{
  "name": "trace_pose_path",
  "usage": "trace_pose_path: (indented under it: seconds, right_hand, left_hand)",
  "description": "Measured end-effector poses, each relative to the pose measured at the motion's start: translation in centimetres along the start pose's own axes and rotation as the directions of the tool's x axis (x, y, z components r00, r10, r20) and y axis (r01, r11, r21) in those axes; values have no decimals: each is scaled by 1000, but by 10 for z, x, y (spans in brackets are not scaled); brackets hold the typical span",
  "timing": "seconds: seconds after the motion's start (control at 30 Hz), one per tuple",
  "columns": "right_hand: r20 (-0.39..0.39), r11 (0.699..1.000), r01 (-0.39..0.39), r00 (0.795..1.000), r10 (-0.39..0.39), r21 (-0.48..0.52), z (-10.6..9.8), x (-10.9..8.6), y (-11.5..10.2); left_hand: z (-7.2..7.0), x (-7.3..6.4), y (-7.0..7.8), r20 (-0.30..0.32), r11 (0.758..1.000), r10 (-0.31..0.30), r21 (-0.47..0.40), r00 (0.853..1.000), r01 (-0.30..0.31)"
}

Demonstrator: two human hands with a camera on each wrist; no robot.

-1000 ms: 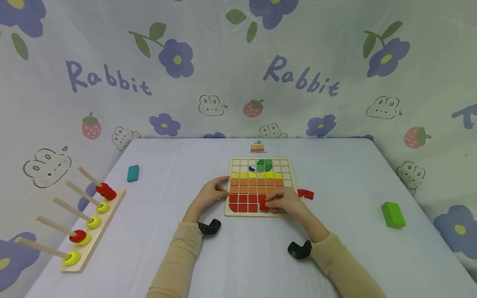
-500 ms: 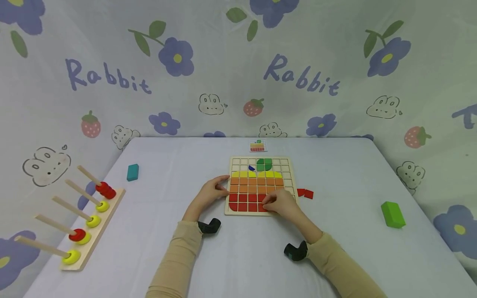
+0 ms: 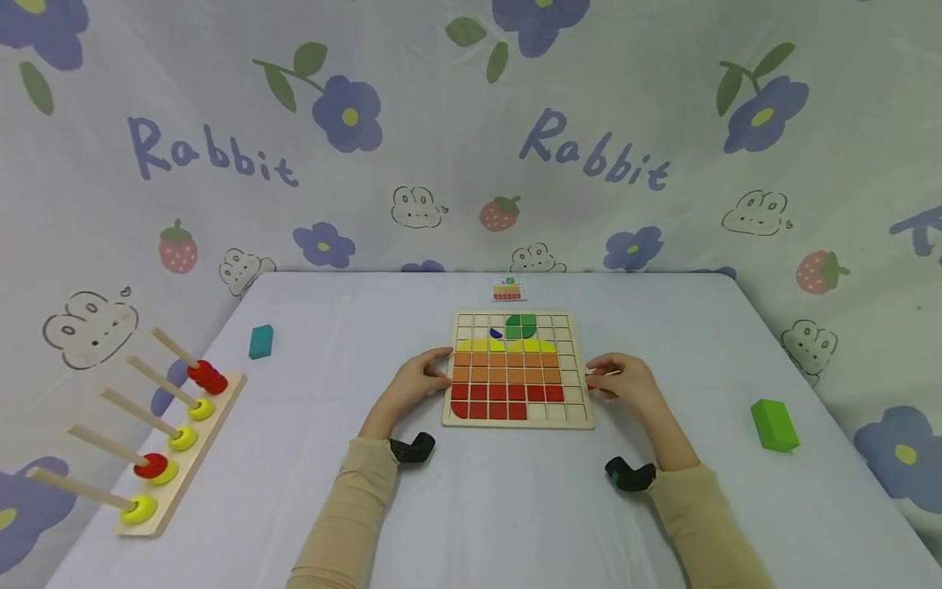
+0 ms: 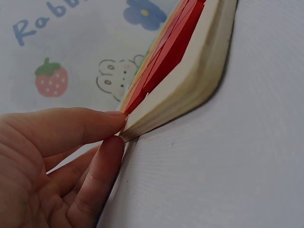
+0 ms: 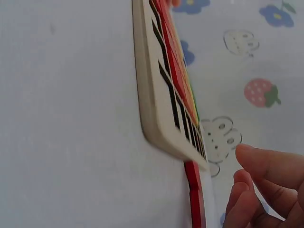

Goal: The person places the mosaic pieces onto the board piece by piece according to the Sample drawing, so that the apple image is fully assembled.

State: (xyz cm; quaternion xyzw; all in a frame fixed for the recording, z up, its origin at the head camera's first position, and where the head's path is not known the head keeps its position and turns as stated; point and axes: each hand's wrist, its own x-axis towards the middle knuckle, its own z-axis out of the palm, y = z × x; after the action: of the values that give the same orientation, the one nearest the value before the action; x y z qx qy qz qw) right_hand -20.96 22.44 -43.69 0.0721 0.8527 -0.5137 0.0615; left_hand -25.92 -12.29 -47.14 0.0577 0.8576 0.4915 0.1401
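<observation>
A square wooden grid board lies mid-table, with red, orange, yellow, green and blue mosaic tiles set in it. My left hand rests its thumb and a finger against the board's left edge. In the left wrist view, thumb and fingertip of the left hand touch the board's corner area. My right hand is just right of the board, over two loose red tiles, mostly hidden in the head view. In the right wrist view its thumb and fingers are apart, holding nothing.
A small pattern card lies behind the board. A wooden peg stand with red and yellow rings stands at the left. A teal block is at back left, and a green block at the right.
A red tile that the right hand was holding now sits in the board's bottom row. The right hand has let it go and moved right, to the loose tiles. The left hand has stayed put.
</observation>
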Motion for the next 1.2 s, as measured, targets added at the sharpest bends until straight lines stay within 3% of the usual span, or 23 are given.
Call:
trace_pose_path:
  seconds: [0.17, 0.3, 0.53, 0.73, 0.87, 0.97, 1.07, 1.2]
  right_hand:
    - [-49, 996, -73, 996, 70, -54, -25, 4, 20]
    - [-17, 988, -90, 996, 89, -122, -35, 3, 28]
    - [46, 966, -102, 992, 116, -239, -34, 4, 32]
    - [21, 962, -83, 996, 92, -259, -32, 5, 31]
    - [-18, 986, -46, 999, 44, -160, -33, 6, 30]
    - [-2, 999, -28, 1000, 28, -24, -33, 6, 28]
    - [79, 991, -30, 997, 19, 134, -28, 6, 23]
    - [212, 953, -67, 977, 3, 295, -11, 5, 10]
  left_hand:
    - [0, 0, -1, -1, 1000, 13, 8, 1000, -13]
    - [0, -1, -2, 0, 1000, 11, 6, 1000, -11]
    - [0, 0, -2, -2, 1000, 13, 8, 1000, -13]
    - [0, 0, -3, -5, 1000, 13, 6, 1000, -13]
    - [-1, 0, -2, -7, 1000, 3, 2, 1000, -3]
    - [-1, 0, -2, -2, 1000, 1, -8, 1000, -1]
    - [-1, 1, -3, 5, 1000, 12, -15, 1000, -12]
    - [-1, 1, -3, 6, 999, 34, -19, 999, -34]
